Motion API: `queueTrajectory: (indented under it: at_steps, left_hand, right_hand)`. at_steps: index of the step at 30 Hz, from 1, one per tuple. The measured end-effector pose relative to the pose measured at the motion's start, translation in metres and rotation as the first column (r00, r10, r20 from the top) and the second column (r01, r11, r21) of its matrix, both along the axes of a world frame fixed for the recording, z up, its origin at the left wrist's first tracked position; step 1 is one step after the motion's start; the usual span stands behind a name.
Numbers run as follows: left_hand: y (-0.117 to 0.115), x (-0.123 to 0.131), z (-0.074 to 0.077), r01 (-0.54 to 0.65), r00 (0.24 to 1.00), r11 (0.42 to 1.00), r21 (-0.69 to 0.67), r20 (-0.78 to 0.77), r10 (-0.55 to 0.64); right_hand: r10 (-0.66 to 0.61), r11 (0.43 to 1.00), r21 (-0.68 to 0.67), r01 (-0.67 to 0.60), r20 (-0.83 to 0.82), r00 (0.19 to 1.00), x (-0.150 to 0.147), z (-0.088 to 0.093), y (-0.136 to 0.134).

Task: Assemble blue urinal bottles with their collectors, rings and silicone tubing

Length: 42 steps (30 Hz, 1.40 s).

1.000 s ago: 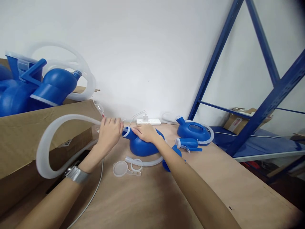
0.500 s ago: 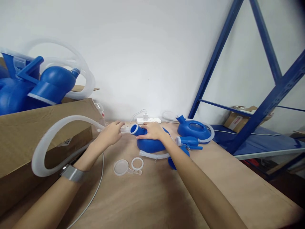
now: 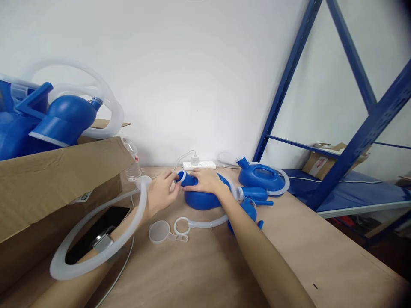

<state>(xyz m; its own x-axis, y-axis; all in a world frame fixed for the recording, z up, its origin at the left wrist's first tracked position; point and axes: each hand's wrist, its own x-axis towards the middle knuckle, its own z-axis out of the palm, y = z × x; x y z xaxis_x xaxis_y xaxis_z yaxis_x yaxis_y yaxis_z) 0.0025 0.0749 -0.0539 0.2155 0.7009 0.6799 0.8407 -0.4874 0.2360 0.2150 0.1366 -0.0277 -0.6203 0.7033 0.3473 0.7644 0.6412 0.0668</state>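
Note:
A blue plastic urinal bottle (image 3: 202, 200) lies on the table, its neck pointing left and its white-rimmed mouth (image 3: 181, 177) tilted up. My right hand (image 3: 207, 179) is wrapped over the top of the bottle by the neck. The fingers of my left hand (image 3: 163, 189) are curled and pinch at the rim of the mouth; any small part between them is hidden. A translucent white hose (image 3: 58, 263) loops over my left forearm. In front of the bottle lie a clear round cap with a strap (image 3: 159, 232) and a white ring (image 3: 181, 226), beside a hose end (image 3: 201, 224).
A cardboard box (image 3: 64, 175) of blue bottles and hoses stands at left, with a black phone (image 3: 96, 231) and water bottle (image 3: 132, 160) nearby. More blue bottles (image 3: 258, 177) lie at right. A power strip (image 3: 199, 165) sits by the wall; blue shelving (image 3: 285, 81) rises at right.
My left hand has moved right to the bottle's mouth, its fingers now curled. The hose loop has dropped over my left forearm, and the bottle's hose end lies nearer the white ring.

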Motion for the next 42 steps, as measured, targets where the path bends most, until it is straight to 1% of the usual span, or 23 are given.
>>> queueTrajectory:
  at_steps: [3, 6, 8, 11, 14, 16, 19, 22, 26, 31, 34, 36, 38, 39, 41, 42]
  left_hand:
    - [0.001, 0.007, 0.003, 0.081, 0.997, 0.997, -0.008, -0.004, -0.081]
    - [0.003, 0.01, 0.01, 0.103, 0.995, 0.994, -0.026, 0.0, -0.103]
    - [0.002, 0.009, 0.015, 0.114, 0.993, 0.993, -0.035, -0.017, -0.115]
    - [-0.005, 0.007, 0.021, 0.127, 0.99, 0.991, -0.039, -0.055, -0.129]
    - [-0.012, 0.007, 0.022, 0.145, 0.986, 0.989, -0.039, -0.076, -0.147]
    - [-0.013, 0.008, 0.021, 0.162, 0.983, 0.986, -0.04, -0.08, -0.165]
    - [-0.011, 0.007, 0.02, 0.203, 0.975, 0.978, -0.056, -0.085, -0.207]
    - [-0.009, 0.004, 0.025, 0.26, 0.956, 0.962, -0.088, -0.115, -0.269]
    - [-0.01, -0.001, 0.032, 0.305, 0.934, 0.939, -0.157, -0.145, -0.328]
    - [-0.01, -0.004, 0.038, 0.339, 0.921, 0.915, -0.218, -0.123, -0.371]
    - [-0.013, -0.007, 0.047, 0.358, 0.92, 0.903, -0.236, -0.078, -0.385]
    - [-0.019, -0.008, 0.055, 0.356, 0.925, 0.902, -0.245, -0.044, -0.377]
    - [-0.026, -0.005, 0.061, 0.352, 0.927, 0.9, -0.259, -0.037, -0.373]
    - [-0.03, -0.001, 0.062, 0.367, 0.918, 0.891, -0.269, -0.053, -0.394]
    - [-0.034, 0.007, 0.06, 0.379, 0.908, 0.895, -0.234, -0.094, -0.409]
    - [-0.033, 0.01, 0.057, 0.361, 0.916, 0.91, -0.204, -0.102, -0.387]
  right_hand:
    - [0.021, 0.999, -0.034, -0.022, -0.028, 0.999, -0.002, 0.001, -0.002]
    - [0.053, 0.997, -0.059, -0.057, -0.073, 0.996, -0.008, 0.002, -0.009]
    - [0.049, 0.996, -0.075, -0.056, -0.095, 0.994, -0.015, 0.002, -0.017]
    - [0.032, 0.989, -0.139, -0.054, -0.156, 0.987, -0.027, 0.004, -0.03]
    - [0.045, 0.979, -0.178, -0.097, -0.274, 0.961, -0.038, 0.002, -0.039]
    - [0.019, 0.984, -0.163, -0.074, -0.314, 0.949, -0.043, -0.002, -0.042]
    - [-0.001, 0.994, -0.104, -0.031, -0.299, 0.954, -0.047, -0.011, -0.042]
    - [0.033, 0.996, -0.07, -0.056, -0.288, 0.957, -0.047, -0.015, -0.042]
    - [0.035, 0.995, -0.075, -0.058, -0.289, 0.957, -0.045, -0.012, -0.045]
    - [0.017, 0.996, -0.083, -0.04, -0.268, 0.963, -0.045, -0.008, -0.048]
    - [0.041, 0.997, -0.059, -0.059, -0.269, 0.962, -0.043, -0.008, -0.046]
    - [0.072, 0.996, -0.027, -0.082, -0.268, 0.961, -0.04, -0.009, -0.044]
    - [0.083, 0.996, -0.014, -0.091, -0.271, 0.959, -0.036, -0.01, -0.04]
    - [0.083, 0.996, -0.019, -0.092, -0.272, 0.959, -0.034, -0.01, -0.038]
    - [0.086, 0.994, -0.036, -0.1, -0.274, 0.958, -0.031, -0.01, -0.035]
    - [0.089, 0.994, -0.04, -0.105, -0.275, 0.957, -0.03, -0.01, -0.034]
